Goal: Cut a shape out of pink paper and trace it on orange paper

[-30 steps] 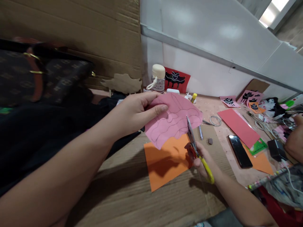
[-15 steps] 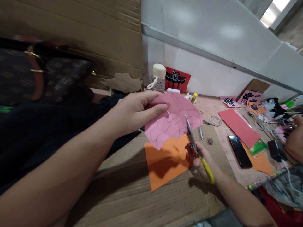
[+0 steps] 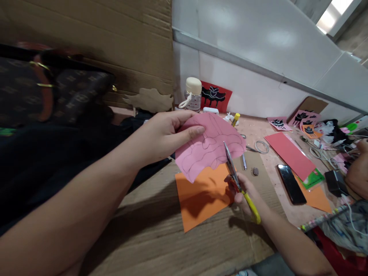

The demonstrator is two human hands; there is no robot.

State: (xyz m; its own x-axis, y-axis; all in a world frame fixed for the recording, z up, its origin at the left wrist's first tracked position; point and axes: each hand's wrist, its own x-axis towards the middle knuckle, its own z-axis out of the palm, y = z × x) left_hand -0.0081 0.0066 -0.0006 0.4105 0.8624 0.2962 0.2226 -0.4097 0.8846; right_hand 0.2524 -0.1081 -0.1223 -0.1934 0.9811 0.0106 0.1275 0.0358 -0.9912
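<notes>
My left hand (image 3: pixel 172 132) pinches a piece of pink paper (image 3: pixel 198 155) by its upper left, thumb on top. Wavy pencil outlines run across the paper, and its lower edge is cut in curves. My right hand (image 3: pixel 244 191) is wrapped round scissors (image 3: pixel 233 170) with a yellow handle. Their blades reach up to the paper's lower right edge, one lying over its face. Below, an orange sheet (image 3: pixel 198 203) rests on the cardboard surface (image 3: pixel 149 230), with the shadow of the hands across it.
Behind stand a cream-capped bottle (image 3: pixel 193 94) and a red card (image 3: pixel 216 96). To the right lie a phone (image 3: pixel 291 184), red paper (image 3: pixel 289 153), a pen (image 3: pixel 244 161) and a black box (image 3: pixel 335 182). Another person's hand (image 3: pixel 358 168) is at the right edge. A patterned bag (image 3: pixel 77 88) sits left.
The scissor blades have shifted very slightly to the left against the pink paper. My left hand holds the paper in nearly the same place.
</notes>
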